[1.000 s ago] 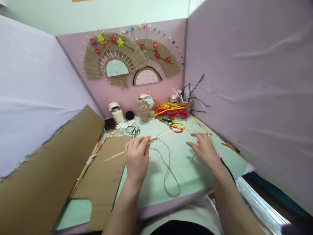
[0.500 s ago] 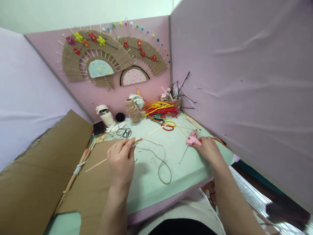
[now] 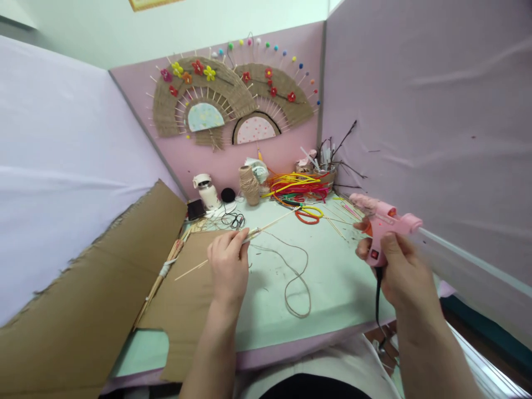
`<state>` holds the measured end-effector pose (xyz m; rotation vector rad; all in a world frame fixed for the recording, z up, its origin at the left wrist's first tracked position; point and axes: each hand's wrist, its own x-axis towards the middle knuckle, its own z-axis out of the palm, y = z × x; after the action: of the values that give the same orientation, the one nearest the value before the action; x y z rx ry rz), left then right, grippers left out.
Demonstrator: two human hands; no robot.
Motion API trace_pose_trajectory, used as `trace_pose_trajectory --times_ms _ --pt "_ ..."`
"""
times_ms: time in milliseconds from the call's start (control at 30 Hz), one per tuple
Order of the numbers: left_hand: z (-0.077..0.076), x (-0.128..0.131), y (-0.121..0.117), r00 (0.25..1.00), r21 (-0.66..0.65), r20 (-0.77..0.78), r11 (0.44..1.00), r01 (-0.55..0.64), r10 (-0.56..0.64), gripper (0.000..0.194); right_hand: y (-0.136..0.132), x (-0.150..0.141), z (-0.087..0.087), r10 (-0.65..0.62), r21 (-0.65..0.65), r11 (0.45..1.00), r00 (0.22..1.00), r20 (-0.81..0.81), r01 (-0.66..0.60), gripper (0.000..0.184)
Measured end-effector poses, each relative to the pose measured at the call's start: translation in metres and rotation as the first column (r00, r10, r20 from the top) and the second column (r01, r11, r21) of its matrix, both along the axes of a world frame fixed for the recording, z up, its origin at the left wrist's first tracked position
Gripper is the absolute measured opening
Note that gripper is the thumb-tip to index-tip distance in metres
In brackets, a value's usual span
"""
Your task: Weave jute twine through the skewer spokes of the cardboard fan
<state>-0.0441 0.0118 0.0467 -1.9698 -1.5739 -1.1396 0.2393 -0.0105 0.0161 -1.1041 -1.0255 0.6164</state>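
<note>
Nearest, both bare forearms reach up over the desk's [image 3: 260,332] front edge, well apart. The left one leans slightly to the right, and the left hand [image 3: 228,263] is turned back-up, its fingers curled and the thumb pressed against them in a closed pinch. It holds thin pale sticks [image 3: 279,219] above the desk; they slant through the grip, one end low at the left, the other reaching farther out to the right. A pale piece shows beside the fingertips, too small to make out.

The right forearm slants inward to the right hand [image 3: 401,266], which is raised near the desk's right side and wrapped around the handle of a pink glue gun [image 3: 386,224], thumb on the near side, fingertips showing at the front. The nozzle points left, a translucent rod [image 3: 467,256] runs out behind, and a black cord [image 3: 378,299] hangs below.

Between the hands, a strand of twine [image 3: 310,299] lies looped on the desk. Flat cardboard [image 3: 183,316] lies beneath and left of the left hand. Beyond are scissors [image 3: 319,211], then colourful fuzzy stems [image 3: 297,185] and a cone of twine [image 3: 250,188]. Two fan-shaped decorations [image 3: 243,91] hang farthest, on the pink panel [image 3: 137,83].
</note>
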Motion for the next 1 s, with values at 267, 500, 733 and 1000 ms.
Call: trace_pose_trajectory --times_ms 267,500,733,1000 --pt "-0.002 0.005 -0.003 0.999 0.016 -0.034 1.0 0.027 -0.027 0.021 -0.044 -0.051 0.014 0.472 -0.075 0.881 0.878 0.085 -0.467 0.035" --pt "-0.001 0.01 -0.009 0.998 0.03 -0.051 0.999 0.037 -0.035 0.02 -0.043 -0.071 0.01 0.49 -0.124 0.871 0.83 0.264 -0.475 0.029" --pt "-0.001 0.012 -0.014 0.999 0.031 -0.034 0.999 0.041 -0.04 0.019 -0.039 -0.069 0.002 0.466 -0.154 0.884 0.856 0.223 -0.442 0.032" --pt "-0.003 0.013 -0.016 0.998 0.029 -0.027 0.998 0.058 -0.057 0.019 -0.04 -0.067 -0.001 0.475 -0.196 0.877 0.854 0.211 -0.439 0.039"
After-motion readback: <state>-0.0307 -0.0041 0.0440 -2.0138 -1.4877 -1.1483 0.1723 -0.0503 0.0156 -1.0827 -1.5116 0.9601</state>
